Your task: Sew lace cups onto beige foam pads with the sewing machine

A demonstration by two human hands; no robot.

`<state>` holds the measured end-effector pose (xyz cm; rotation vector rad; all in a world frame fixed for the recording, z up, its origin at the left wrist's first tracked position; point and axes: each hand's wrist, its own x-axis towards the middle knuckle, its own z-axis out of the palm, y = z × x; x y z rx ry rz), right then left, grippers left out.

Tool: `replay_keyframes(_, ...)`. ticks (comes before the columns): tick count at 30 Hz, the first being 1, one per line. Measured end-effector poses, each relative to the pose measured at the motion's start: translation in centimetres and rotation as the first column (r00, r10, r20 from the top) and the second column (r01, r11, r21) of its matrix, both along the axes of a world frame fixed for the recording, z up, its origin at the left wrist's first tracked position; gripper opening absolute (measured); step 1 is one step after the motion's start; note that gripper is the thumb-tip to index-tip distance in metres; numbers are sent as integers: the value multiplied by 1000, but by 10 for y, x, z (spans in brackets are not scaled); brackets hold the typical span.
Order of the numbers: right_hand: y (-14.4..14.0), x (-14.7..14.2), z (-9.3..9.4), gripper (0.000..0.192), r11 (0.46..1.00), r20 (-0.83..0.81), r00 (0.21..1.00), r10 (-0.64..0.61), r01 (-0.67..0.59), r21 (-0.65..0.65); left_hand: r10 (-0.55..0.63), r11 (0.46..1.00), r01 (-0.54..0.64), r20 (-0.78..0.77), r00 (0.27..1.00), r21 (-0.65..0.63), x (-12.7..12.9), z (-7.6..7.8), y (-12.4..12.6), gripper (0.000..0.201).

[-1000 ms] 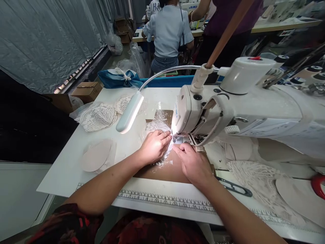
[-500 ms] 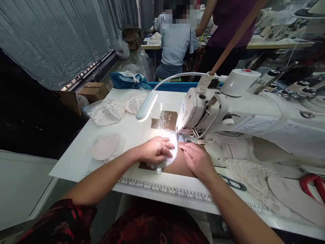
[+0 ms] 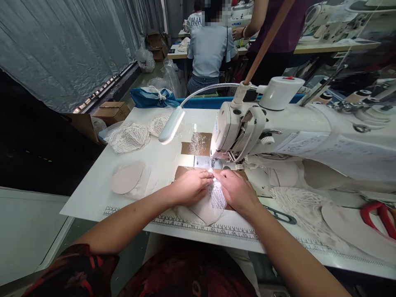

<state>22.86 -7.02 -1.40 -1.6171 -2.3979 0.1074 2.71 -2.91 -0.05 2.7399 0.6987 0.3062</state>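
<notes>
Lace cup piece [image 3: 213, 204], soft, light and likely floppy, lies on the tabletop [image 3: 93, 194] before the needle, pinched at its top edge by left hand [image 3: 192, 186] and right hand [image 3: 238, 192].

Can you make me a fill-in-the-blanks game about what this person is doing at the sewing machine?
1. Both hands, the left hand and the right hand, press on a piece of white ____.
2. The lamp on the bendy neck is switched ____.
3. The red-handled scissors lie on the person's ____ side.
4. A printed ____ runs along the table's near edge.

Missing words: lace; on; right; ruler
</notes>
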Motion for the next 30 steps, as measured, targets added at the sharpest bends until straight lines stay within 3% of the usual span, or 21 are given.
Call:
replay_keyframes(4, -1, -2, 2, 41, 999, 123, 992, -33, 34, -7, 122, 992, -120, -74, 990, 39, 1, 5, 3, 42)
replay_keyframes(6, -1, -3, 1, 42, 999, 146, 988, -50, 50, 2, 130, 991, -125, -92, 987, 56, 1, 6, 6, 43)
replay_keyframes(22, 8, -12, 2, 35, 990, 156, 978, -142, 138, 40, -98, 988, 113, -133, 986, 106, -4, -4, 53, 46)
replay_keyframes(30, 4, 5, -4, 41, 990, -32, 990, -135, 133, -44, -12, 995, 14, -20, 1000, 103, -8, 13, 29, 31)
